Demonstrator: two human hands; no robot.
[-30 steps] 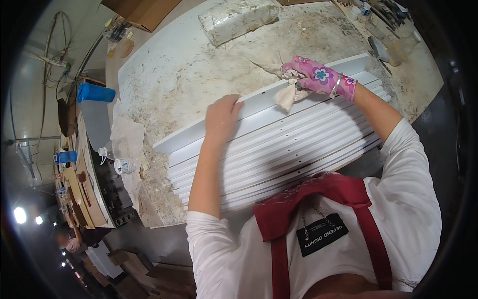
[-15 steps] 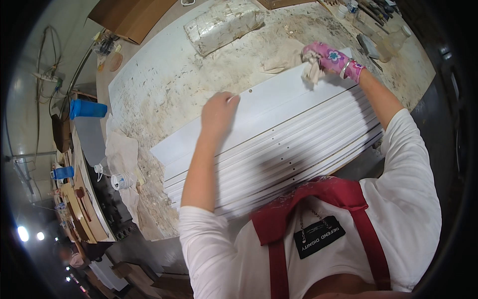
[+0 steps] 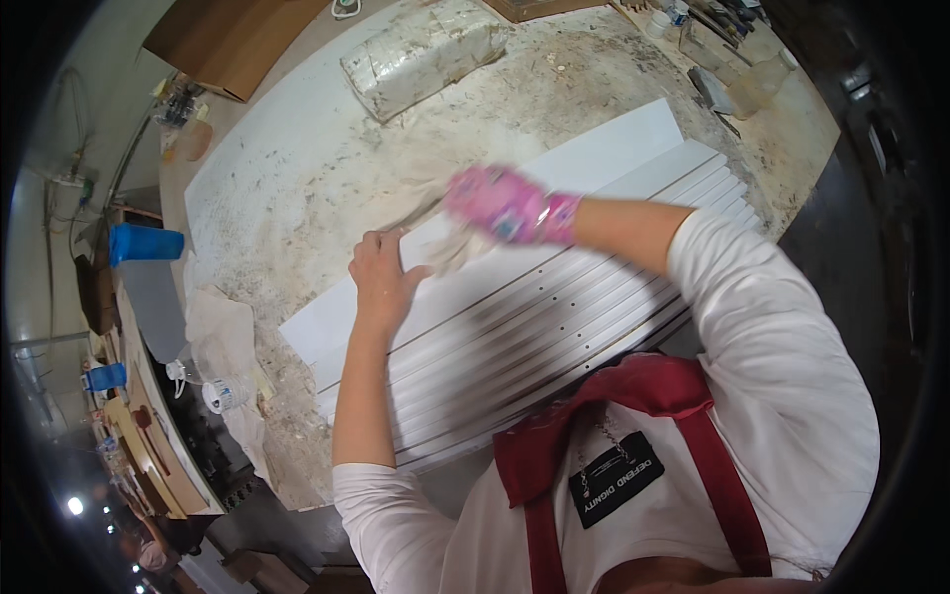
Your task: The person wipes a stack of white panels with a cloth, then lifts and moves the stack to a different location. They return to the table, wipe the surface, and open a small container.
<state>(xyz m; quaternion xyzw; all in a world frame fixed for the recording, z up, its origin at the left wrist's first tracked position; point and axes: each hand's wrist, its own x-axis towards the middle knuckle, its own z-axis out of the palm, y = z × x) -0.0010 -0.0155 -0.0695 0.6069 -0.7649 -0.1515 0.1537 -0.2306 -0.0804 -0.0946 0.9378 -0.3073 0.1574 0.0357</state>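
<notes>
You have the white board [image 3: 628, 148] lying aslant on the worktable [image 3: 267, 213], its face turned up and its long far edge running from lower left to upper right. Your bare left hand [image 3: 384, 272] is on the board's left half, its fingertips at the far edge and its thumb spread wide of them toward the board's middle; you cannot tell from this view whether those fingers are closed around the edge. Your right hand [image 3: 503, 205], in a pink flowered glove, is over the middle of the board, just right of your left hand. It holds a pale cloth [image 3: 458, 249], part of which hangs down across the board's face; the glove is blurred, so the bend of each finger cannot be made out.

On the board's near side lie more white strips [image 3: 594, 287], side by side along it, with a line of small dark holes across them. Beyond the board sits a block in clear, stained wrapping [image 3: 426, 61], and farther off to the board's left, a cardboard box [image 3: 228, 45]. Well left of the board are a white jar [image 3: 226, 396] and a spread cloth [image 3: 220, 325]; beyond its right end stands a clear bottle [image 3: 760, 91].
</notes>
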